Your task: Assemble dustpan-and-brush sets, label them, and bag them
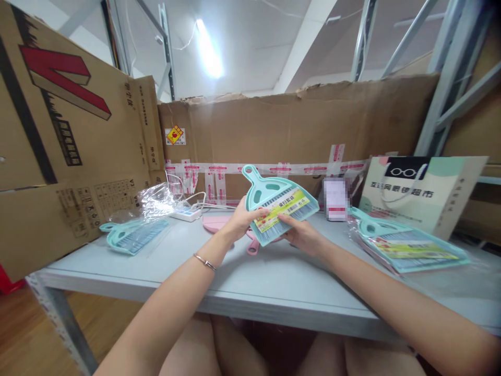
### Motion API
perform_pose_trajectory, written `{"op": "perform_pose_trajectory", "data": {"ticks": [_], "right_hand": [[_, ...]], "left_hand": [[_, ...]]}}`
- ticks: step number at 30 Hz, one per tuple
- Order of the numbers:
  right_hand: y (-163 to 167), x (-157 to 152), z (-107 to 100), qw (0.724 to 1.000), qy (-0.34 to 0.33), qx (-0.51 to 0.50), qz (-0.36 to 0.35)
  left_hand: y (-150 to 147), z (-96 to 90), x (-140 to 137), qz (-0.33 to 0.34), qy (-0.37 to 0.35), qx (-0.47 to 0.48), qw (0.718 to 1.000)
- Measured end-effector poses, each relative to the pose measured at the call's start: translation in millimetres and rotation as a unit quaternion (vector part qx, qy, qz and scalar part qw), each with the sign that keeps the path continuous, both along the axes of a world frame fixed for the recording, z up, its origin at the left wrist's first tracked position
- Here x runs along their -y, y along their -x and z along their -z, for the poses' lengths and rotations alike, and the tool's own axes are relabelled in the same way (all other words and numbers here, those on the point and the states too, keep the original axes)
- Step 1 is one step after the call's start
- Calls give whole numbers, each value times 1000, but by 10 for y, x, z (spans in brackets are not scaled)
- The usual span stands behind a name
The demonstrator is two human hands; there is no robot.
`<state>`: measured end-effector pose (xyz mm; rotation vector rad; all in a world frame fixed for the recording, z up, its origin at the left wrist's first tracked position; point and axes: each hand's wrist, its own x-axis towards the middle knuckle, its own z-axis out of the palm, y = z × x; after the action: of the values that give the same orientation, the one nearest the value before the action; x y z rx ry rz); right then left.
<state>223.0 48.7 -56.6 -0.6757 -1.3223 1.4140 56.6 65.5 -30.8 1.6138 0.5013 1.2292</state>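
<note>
A mint-green dustpan and brush set [279,201] is held up, tilted, above the middle of the table. A yellow-green printed label runs across its bristles. My left hand [242,216] grips its left edge, thumb on the label. My right hand [301,235] pinches the lower edge, its thumb pressing on the front. Behind and below my hands lies a pink dustpan [216,223] with a pink handle [253,245], partly hidden. At the left, a mint dustpan set [135,236] lies in clear plastic. Another bagged, labelled mint set [410,243] rests at the right.
A grey table [176,271] stands before me. Crumpled clear plastic [160,201] and a white power strip [187,213] are at the back left. A phone [336,199] leans upright beside a paper bag [415,193]. Cardboard [274,130] walls the back, and a large box [78,136] the left.
</note>
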Motion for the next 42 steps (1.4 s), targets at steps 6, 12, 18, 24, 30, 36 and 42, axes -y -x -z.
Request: {"op": "perform_pose_trajectory", "data": {"ticks": [6, 12, 18, 24, 30, 36, 42], "right_hand": [[-67, -20, -22, 994, 60, -34, 81], [-68, -46, -1, 994, 54, -22, 91], [-53, -66, 27, 994, 55, -13, 92], [-71, -76, 35, 993, 43, -8, 106], [-61, -17, -43, 993, 54, -21, 98], [-78, 56, -95, 996, 80, -1, 43], [-77, 71, -64, 997, 71, 26, -16]], "left_hand": [[250, -217, -119, -276, -70, -197, 938], [1242, -371, -471, -586, -72, -451, 670], [1845, -75, -740, -592, 38, -544, 593], [1868, 33, -826, -609, 99, -570, 542], [1506, -174, -506, -615, -159, -531, 561], [803, -279, -155, -477, -295, -515, 648], [414, -345, 146, -389, -343, -419, 745]]}}
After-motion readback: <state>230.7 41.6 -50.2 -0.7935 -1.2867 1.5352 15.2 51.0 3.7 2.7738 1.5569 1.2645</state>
